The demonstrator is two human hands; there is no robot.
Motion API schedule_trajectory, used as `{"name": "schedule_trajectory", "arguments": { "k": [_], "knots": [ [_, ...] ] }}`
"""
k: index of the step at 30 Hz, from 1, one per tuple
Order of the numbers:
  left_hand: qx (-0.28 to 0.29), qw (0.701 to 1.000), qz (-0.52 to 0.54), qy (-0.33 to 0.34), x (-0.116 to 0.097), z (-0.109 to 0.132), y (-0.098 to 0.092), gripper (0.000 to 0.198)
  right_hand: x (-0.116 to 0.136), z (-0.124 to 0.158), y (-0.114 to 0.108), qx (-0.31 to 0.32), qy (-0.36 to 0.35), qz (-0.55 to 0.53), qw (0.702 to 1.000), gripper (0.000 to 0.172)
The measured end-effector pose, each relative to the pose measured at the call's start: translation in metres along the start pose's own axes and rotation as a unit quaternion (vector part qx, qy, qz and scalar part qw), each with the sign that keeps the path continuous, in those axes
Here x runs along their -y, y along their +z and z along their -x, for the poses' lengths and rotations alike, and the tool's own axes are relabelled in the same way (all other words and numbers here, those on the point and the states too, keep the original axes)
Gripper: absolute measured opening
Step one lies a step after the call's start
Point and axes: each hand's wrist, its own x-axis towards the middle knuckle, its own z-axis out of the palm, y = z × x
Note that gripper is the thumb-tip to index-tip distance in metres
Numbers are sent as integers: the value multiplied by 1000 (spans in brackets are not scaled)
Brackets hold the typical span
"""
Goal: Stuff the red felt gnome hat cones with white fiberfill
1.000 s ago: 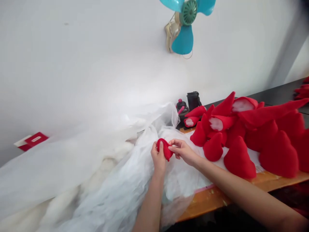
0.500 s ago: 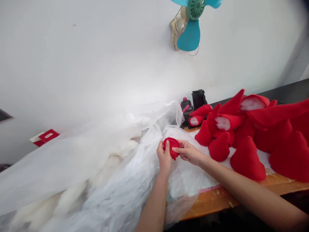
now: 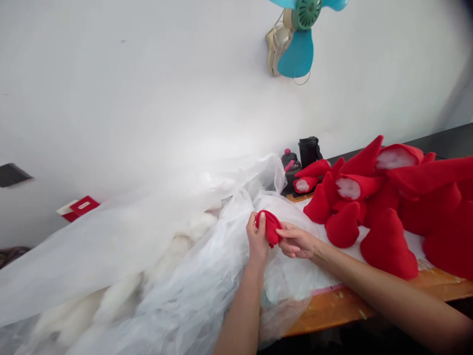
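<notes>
Hands are close together over a small red fabric piece (image 3: pixel 271 228), which sits crumpled in the curled fingers of the left hand (image 3: pixel 257 237), with that thumb pressed up against it. The fingertips of the right hand (image 3: pixel 296 242) reach across and touch the piece from the other side, though whether they grip it or only rest on it cannot be told. The piece is held just above a heap of white fibre stuffing (image 3: pixel 121 291) that lies in a large translucent plastic sheet (image 3: pixel 185 236), which spills down and to the left, past the edge of the surface (image 3: pixel 332 308).

To the right, just beside the right hand, a pile of stuffed red fabric cones (image 3: pixel 388 251) lies on the orange wooden surface, some upright and some on their sides, with white filling showing at several open ends (image 3: pixel 395 159). Behind the pile stand a black flask (image 3: pixel 308 152) and a dark bottle with a pink part (image 3: pixel 290 160). Higher up, a teal fan (image 3: pixel 297 59) is fixed to the white wall (image 3: pixel 148 98). Far left, a red-and-white card (image 3: pixel 79 207) lies near the wall.
</notes>
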Motion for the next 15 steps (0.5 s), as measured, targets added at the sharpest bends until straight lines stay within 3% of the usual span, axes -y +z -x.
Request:
{"name": "schedule_trajectory", "arguments": {
  "k": [6,15],
  "knots": [
    [-44,998,-3,-50,3,0,-2,39,1,-7,9,-97,-36,-1,995,44],
    [-40,999,-28,-15,20,-1,1,48,1,0,-4,-46,31,26,998,40]
  ]
}}
